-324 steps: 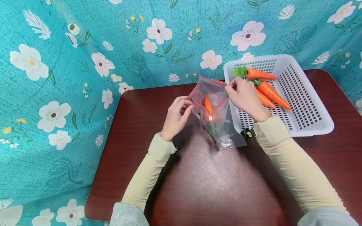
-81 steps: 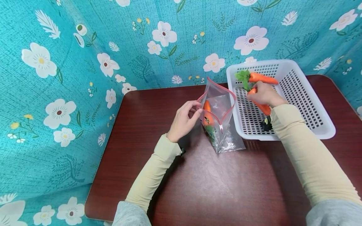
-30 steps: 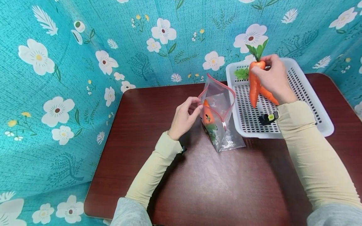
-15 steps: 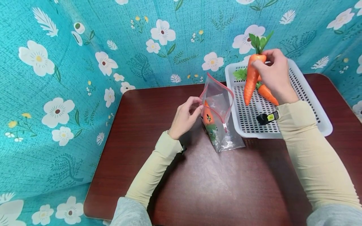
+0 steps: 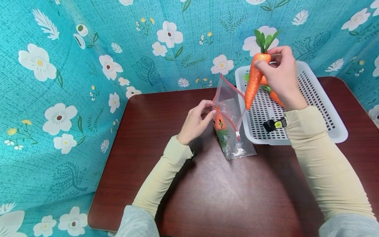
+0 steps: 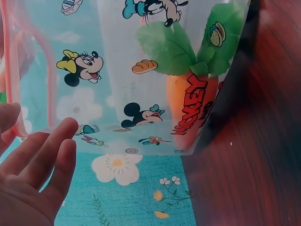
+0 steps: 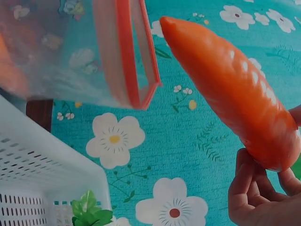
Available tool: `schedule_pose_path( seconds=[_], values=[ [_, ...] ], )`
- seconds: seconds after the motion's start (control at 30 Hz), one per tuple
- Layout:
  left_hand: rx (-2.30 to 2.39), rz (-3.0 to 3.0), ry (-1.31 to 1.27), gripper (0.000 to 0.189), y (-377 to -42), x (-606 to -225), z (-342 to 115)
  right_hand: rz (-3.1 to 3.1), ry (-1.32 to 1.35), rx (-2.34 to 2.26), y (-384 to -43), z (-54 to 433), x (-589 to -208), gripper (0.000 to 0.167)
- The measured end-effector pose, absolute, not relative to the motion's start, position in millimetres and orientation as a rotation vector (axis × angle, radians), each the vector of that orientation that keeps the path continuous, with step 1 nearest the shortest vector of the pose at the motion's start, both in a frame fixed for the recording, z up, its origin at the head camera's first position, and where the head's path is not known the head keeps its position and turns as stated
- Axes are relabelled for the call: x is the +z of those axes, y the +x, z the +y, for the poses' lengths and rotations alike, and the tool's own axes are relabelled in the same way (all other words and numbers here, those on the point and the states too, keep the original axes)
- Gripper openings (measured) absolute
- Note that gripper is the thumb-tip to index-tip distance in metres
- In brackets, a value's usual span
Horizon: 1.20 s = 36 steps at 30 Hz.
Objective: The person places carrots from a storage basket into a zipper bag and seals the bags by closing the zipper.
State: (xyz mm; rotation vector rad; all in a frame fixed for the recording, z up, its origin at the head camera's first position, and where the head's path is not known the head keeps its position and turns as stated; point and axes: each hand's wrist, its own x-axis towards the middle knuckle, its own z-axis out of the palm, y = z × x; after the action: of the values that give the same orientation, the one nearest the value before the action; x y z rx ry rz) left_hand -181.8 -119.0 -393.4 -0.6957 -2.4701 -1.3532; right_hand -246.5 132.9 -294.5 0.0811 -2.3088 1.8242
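Observation:
My left hand (image 5: 196, 121) pinches the left side of the red-edged mouth of a clear zip bag (image 5: 237, 146), which stands with its mouth spread. Inside the bag leans a carrot (image 6: 186, 101), leaves down, seen through the cartoon-printed plastic in the left wrist view. Between thumb and fingers, my right hand (image 5: 282, 74) grips another carrot (image 5: 254, 80) at its thick end, green leaves up and tip down. In the right wrist view that carrot's tip is close to the red bag rim (image 7: 127, 56) but apart from it.
A white perforated basket (image 5: 339, 133) stands right of the bag, under my right arm. In it lie two carrots, one orange piece (image 5: 276, 98) partly behind my right hand. The dark wooden table (image 5: 142, 164) meets a flowered teal cloth (image 5: 165, 69) at the back.
Earlier my right hand also held the bag's rim, then took a carrot from the basket and raised it upright. Over the last second it has carried it left towards the bag; my left hand stays at the rim.

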Motion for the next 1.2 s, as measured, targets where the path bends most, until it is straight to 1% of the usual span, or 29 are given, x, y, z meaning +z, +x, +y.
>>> schedule_pose_path(
  seconds=[0.13, 0.37, 0.57, 0.83, 1.2],
  values=[
    [-1.373, -2.462, -0.713, 0.025, -182.7, -392.6, -116.6, -2.325, 0.123, 1.813, -244.3, 128.4, -293.5, 0.03],
    [-1.375, -2.459, -0.719, 0.024, -182.4, -392.8, -115.3, -2.453, 0.183, 1.613, -238.1, 117.9, -295.4, 0.034],
    [-1.341, -2.464, -0.69, 0.023, -181.8, -392.6, -117.4, -2.498, 0.271, 1.55, -233.7, 105.7, -300.8, 0.037],
    [-1.314, -2.469, -0.648, 0.026, -182.7, -394.7, -119.1, -2.528, 0.346, 1.414, -227.1, 91.8, -308.1, 0.045],
    [-1.287, -2.455, -0.6, 0.026, -183.3, -395.3, -120.2, -2.547, 0.432, 1.3, -224.9, 83.6, -316.3, 0.044]
  ],
)
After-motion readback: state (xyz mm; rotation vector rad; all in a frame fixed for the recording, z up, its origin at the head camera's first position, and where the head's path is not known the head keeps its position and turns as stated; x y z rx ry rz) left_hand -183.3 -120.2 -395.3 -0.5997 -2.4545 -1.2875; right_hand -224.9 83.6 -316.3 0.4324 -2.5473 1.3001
